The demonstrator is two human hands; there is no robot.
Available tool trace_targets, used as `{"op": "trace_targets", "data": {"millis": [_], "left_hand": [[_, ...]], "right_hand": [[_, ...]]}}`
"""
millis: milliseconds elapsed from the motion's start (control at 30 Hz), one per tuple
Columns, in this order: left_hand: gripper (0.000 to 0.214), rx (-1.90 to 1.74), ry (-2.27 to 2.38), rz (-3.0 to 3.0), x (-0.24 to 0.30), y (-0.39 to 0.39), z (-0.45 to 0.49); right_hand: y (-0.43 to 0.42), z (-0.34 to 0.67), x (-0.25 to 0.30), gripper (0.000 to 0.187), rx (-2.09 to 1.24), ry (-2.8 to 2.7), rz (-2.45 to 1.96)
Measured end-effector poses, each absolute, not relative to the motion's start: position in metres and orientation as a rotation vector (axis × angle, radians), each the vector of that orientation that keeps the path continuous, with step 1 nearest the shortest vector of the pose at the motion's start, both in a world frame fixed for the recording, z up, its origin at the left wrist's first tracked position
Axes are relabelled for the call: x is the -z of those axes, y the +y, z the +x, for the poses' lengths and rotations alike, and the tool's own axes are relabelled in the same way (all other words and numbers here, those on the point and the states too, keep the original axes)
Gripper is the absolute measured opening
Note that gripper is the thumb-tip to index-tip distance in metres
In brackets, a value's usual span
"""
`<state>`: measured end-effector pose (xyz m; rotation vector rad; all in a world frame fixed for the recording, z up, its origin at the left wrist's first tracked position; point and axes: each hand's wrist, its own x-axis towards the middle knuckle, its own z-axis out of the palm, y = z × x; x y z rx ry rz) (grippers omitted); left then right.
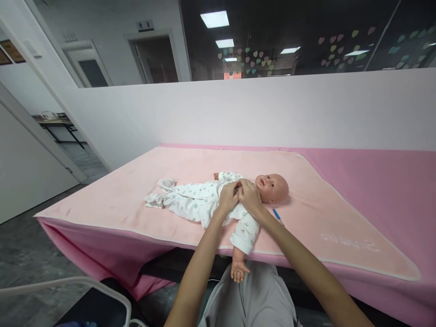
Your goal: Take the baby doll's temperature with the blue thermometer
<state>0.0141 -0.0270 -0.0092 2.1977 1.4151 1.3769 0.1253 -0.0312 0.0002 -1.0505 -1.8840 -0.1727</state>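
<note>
A baby doll (274, 188) lies on its back, its head to the right and its legs to the left. It wears a white printed top (245, 231) and matching white trousers (190, 200). Over the doll's chest, my left hand (229, 197) and my right hand (249, 195) meet with curled fingers, closed on the front of the top just below the neck. My fingertips partly hide the cloth between them. One doll arm (239, 265) hangs over the table's near edge, between my forearms.
A peach blanket (126, 186) covers part of the pink-draped table (384, 181). Beside the doll's head lies a blue pen-like object (277, 215), partly behind my right forearm. A white wall (272, 113) with glass above borders the far side. A chair (98, 290) stands at lower left.
</note>
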Motion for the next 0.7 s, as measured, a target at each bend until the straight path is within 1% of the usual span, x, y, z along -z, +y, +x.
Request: {"op": "trace_targets", "data": {"millis": [167,267,367,533,700], "left_hand": [[0.014,-1.448,1.256,2.023,0.008,-0.027,0.013],[0.011,-1.519,1.196,1.883,0.007,-0.028,0.014],[0.012,-1.577,1.177,1.778,0.008,-0.027,0.015],[0.017,-1.574,1.140,1.708,0.010,-0.025,0.015],[0.012,-1.570,1.213,1.819,0.006,-0.027,0.016]], "right_hand": [[-0.021,0.123,0.014,0.029,0.136,-1.831,-1.050],[-0.022,0.129,0.019,0.036,0.097,-1.841,-1.009],[-0.021,0.130,0.019,0.042,0.064,-1.858,-0.983],[-0.021,0.127,0.019,0.039,0.107,-1.830,-1.023],[-0.022,0.127,0.021,0.036,0.191,-1.814,-1.025]]}}
